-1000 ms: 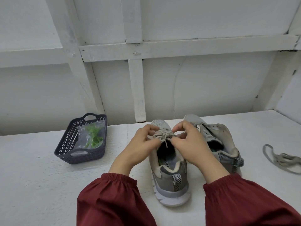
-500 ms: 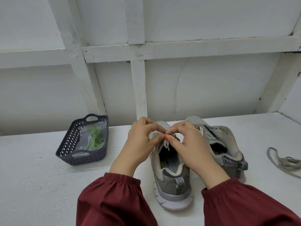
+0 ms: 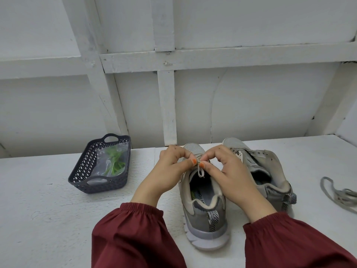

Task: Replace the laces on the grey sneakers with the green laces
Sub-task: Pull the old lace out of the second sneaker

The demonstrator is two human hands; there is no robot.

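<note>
Here, left hand [image 3: 170, 171] and right hand [image 3: 229, 172] fingers [image 3: 190, 161] pinch the grey lace [image 3: 201, 172], largely hiding it.

Basket [image 3: 82, 167] left of sneakers [image 3: 204, 223], loose lace [image 3: 345, 196] right.

The counter [image 3: 48, 219] is painted white, matt and grainy; the wall [image 3: 260, 105] behind looks like painted wood, chipped at the joints. The basket [image 3: 83, 169] is dark moulded plastic lattice, and the clear plastic bag [image 3: 100, 163] in it is glossy and crinkled. The left sneaker [image 3: 202, 221] has cloth mesh, matt grey panels, a woven heel tab and a smooth sole. The grey lace [image 3: 201, 172] is flat woven cloth. The sleeves [image 3: 135, 238] are matt maroon cloth.
</note>
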